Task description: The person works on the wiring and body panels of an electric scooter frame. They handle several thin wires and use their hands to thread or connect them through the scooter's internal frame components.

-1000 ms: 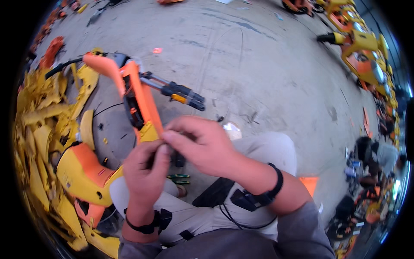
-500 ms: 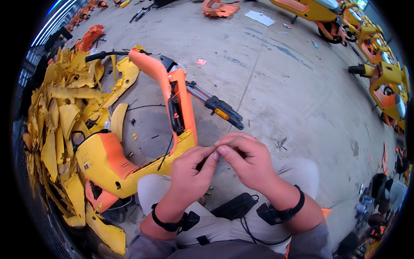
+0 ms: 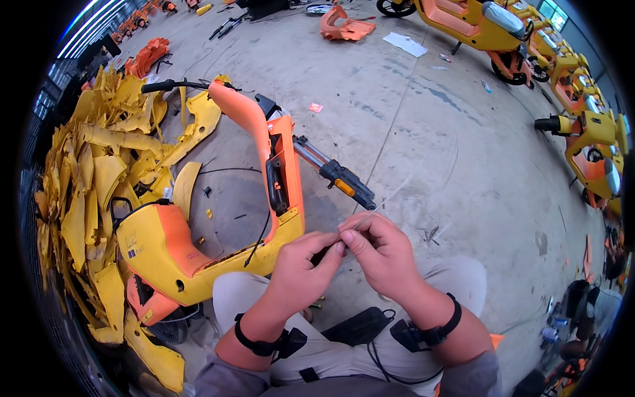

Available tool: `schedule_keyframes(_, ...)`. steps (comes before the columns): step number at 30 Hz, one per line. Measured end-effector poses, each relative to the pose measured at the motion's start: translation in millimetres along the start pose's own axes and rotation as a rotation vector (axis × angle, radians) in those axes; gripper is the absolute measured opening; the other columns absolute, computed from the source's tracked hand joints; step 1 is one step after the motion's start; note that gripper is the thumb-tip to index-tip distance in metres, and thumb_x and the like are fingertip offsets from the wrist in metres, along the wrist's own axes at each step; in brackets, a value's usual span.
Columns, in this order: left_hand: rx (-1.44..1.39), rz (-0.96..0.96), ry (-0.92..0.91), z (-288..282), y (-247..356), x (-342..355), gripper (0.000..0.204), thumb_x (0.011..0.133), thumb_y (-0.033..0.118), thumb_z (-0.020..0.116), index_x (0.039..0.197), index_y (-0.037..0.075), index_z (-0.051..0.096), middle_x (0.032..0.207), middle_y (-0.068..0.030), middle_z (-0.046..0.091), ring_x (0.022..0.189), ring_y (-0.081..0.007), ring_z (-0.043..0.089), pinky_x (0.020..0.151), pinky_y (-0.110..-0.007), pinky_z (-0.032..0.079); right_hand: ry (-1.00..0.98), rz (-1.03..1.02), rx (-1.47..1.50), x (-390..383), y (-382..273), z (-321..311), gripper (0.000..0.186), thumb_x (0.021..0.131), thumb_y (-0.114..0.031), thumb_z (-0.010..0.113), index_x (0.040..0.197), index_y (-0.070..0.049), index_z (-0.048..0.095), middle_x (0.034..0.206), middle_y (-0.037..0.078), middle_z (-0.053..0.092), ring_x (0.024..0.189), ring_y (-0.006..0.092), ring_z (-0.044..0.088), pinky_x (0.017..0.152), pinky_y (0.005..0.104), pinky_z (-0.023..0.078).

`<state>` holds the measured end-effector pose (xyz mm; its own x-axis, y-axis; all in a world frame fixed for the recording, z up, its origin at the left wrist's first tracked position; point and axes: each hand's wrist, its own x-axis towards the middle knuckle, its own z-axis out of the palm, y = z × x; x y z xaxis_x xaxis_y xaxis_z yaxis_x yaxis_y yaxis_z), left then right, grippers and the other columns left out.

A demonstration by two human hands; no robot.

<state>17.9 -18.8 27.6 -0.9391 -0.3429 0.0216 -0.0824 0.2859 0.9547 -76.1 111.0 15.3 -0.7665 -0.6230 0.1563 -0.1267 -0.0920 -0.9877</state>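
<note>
My left hand [image 3: 305,263] and my right hand [image 3: 382,251] meet in front of my knees, fingertips pinched close together. Between them runs a thin grey wire [image 3: 385,202], whose free end sticks out past my right fingers toward the upper right. The part inside the fingertips is hidden. Just ahead and to the left lies a partly stripped scooter body [image 3: 246,255] in yellow and orange. Its front fork [image 3: 335,173] has no wheel and points toward the space beyond my hands.
A tall heap of yellow plastic panels [image 3: 99,172] fills the left side. Yellow scooters [image 3: 592,142] stand in a row at the right. An orange shell [image 3: 344,26] and a white sheet [image 3: 405,44] lie on the far floor. A black pouch with a cable [image 3: 357,325] rests between my legs.
Both hands have shifted slightly right and stay pinched together. The wire's free end now shows beyond my right fingers. My view has tilted a little.
</note>
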Motion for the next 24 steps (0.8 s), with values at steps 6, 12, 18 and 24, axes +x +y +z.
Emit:
schedule_keyframes(6, -0.106, -0.108, 0.008, -1.7, 0.3, -3.9, 0.019, 0.089, 0.007, 0.066, 0.105, -0.004, 0.067, 0.079, -0.0022, 0.065, 0.067, -0.0062, 0.056, 0.058, -0.021, 0.044, 0.052, 0.167, 0.106, 5.8, -10.6, -14.1, 0.011, 0.095, -0.011, 0.059, 0.092, 0.0, 0.058, 0.086, 0.002, 0.058, 0.073, 0.0058, 0.05, 0.063, 0.0233, 0.043)
schedule_keyframes(12, -0.029, -0.149, 0.003, -3.7, -1.4, -0.7, 0.021, 0.084, 0.006, 0.069, 0.104, -0.001, 0.067, 0.081, -0.0042, 0.064, 0.065, -0.0068, 0.055, 0.059, -0.022, 0.045, 0.052, 0.117, 0.092, 10.0, -5.6, -25.4, 0.013, 0.098, -0.014, 0.056, 0.097, -0.001, 0.059, 0.094, 0.001, 0.058, 0.067, 0.0035, 0.046, 0.059, 0.0198, 0.04)
schedule_keyframes(18, -0.195, -0.214, -0.143, -9.1, -10.0, 5.6, 0.038, 0.082, -0.001, 0.067, 0.119, -0.001, 0.059, 0.097, -0.0052, 0.064, 0.073, -0.0071, 0.057, 0.064, -0.022, 0.047, 0.104, 0.121, 0.053, 7.9, -11.1, -25.1, 0.01, 0.095, -0.01, 0.059, 0.092, 0.0, 0.057, 0.086, 0.002, 0.057, 0.071, 0.0057, 0.046, 0.063, 0.0231, 0.04)
schedule_keyframes(24, -0.578, -0.167, -0.063, -8.8, -2.7, 3.8, 0.038, 0.086, -0.001, 0.066, 0.122, -0.001, 0.055, 0.104, -0.0041, 0.062, 0.093, -0.0085, 0.057, 0.08, -0.022, 0.046, -0.031, 0.095, 0.064, 3.5, -6.0, -15.8, 0.008, 0.096, -0.008, 0.057, 0.097, -0.001, 0.058, 0.098, 0.004, 0.059, 0.077, 0.0063, 0.051, 0.068, 0.0212, 0.042)
